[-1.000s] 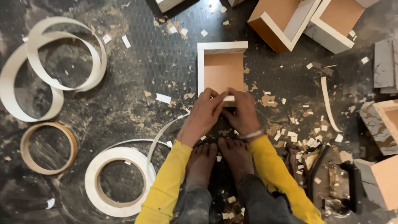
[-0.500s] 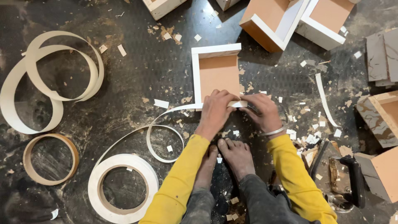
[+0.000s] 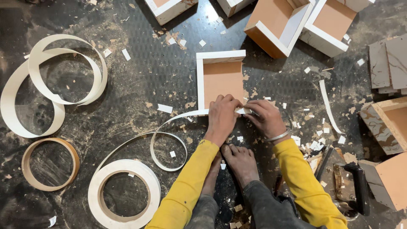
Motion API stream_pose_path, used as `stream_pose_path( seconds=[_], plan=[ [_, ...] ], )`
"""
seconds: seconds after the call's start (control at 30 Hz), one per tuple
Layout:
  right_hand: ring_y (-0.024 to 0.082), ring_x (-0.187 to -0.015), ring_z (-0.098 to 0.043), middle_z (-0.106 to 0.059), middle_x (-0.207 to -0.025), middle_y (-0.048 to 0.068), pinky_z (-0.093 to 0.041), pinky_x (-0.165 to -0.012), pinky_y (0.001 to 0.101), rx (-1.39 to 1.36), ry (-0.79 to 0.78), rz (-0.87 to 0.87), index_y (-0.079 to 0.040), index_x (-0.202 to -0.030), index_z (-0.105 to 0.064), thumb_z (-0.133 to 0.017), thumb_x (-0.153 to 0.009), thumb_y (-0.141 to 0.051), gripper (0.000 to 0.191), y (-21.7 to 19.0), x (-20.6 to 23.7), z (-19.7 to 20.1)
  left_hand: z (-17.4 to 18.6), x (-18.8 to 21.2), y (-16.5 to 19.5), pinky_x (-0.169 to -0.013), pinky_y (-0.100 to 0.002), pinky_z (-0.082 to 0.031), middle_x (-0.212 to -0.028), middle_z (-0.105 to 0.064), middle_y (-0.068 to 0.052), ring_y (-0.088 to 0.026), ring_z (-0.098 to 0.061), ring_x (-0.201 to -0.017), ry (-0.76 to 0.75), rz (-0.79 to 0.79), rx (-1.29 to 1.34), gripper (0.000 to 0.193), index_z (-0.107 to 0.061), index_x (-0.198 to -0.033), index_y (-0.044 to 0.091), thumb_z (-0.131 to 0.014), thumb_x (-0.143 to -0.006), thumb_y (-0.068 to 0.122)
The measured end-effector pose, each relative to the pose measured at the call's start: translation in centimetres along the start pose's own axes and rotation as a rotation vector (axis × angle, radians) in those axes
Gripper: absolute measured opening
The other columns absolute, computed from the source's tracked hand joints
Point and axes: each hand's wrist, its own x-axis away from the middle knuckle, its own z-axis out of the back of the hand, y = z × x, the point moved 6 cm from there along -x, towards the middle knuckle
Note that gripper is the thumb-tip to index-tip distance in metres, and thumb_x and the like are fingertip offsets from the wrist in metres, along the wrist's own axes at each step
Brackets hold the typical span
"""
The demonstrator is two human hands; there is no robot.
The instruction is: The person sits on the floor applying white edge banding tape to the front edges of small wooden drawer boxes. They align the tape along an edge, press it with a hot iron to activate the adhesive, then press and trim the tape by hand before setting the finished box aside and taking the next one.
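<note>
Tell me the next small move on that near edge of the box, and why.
Probably slide the left hand rightward, pressing the white edge strip down toward the right hand: the strip trails loose to the left, and the small box shows white banding on two other edges.

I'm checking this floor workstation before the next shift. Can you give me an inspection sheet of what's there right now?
Surface: dark, dusty floor, littered with chips.
Job's things: small open wooden box with white edges and tan inside; white edge-banding strip runs from the white tape roll to the box's near edge.
Clutter: loose white strip loops, tan ring, more boxes, grey panels, white offcuts, dark handled tool.
Grippers: left hand presses the strip on the box; right hand pinches the strip's end.
Cables: nothing seen.
Surroundings: person's bare feet, yellow sleeves.
</note>
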Motion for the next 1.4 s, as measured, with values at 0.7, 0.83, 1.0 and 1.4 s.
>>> stream_pose_path(
  seconds=[0.7,0.83,1.0,1.4],
  plan=[
    [0.029,-0.097,-0.072,-0.072,-0.111,0.01,-0.059,-0.083,0.037,0.038,-0.006,0.009,-0.004,-0.109,-0.07,-0.079,-0.086,-0.011,0.025,-0.9,0.0,0.4,2.1,1.2,0.2,-0.088,-0.041,-0.045,-0.096,-0.067,-0.004,-0.025,-0.061,-0.099,-0.01,-0.21,-0.242,0.019,-0.074,-0.094,0.011,-0.08,-0.08,0.022],
    [0.029,-0.096,-0.072,-0.072,-0.112,0.011,-0.059,-0.083,0.0364,0.062,0.006,0.017,-0.003,-0.111,-0.07,-0.079,-0.088,-0.01,0.025,-0.4,0.3,0.6,1.3,1.2,0.9,-0.086,-0.04,-0.045,-0.094,-0.065,-0.006,-0.026,-0.06,-0.098,-0.059,-0.317,-0.4,0.019,-0.071,-0.094,0.009,-0.076,-0.083,0.023],
    [0.028,-0.097,-0.072,-0.071,-0.114,0.011,-0.059,-0.083,0.0359,0.121,0.012,0.063,-0.004,-0.112,-0.069,-0.079,-0.086,-0.01,0.029,-0.3,0.5,0.3,0.9,1.4,1.3,-0.087,-0.038,-0.046,-0.095,-0.065,-0.007,-0.025,-0.061,-0.1,-0.076,-0.322,-0.455,0.016,-0.069,-0.091,0.008,-0.074,-0.077,0.013],
    [0.028,-0.103,-0.069,-0.07,-0.114,0.009,-0.055,-0.091,0.0398,0.144,-0.042,0.191,-0.005,-0.113,-0.07,-0.08,-0.086,-0.012,0.03,-1.3,-0.1,0.6,0.6,1.7,1.7,-0.099,-0.038,-0.045,-0.096,-0.065,-0.007,-0.024,-0.061,-0.103,0.002,-0.333,-0.473,0.018,-0.07,-0.092,0.007,-0.073,-0.074,0.007]
  ],
)
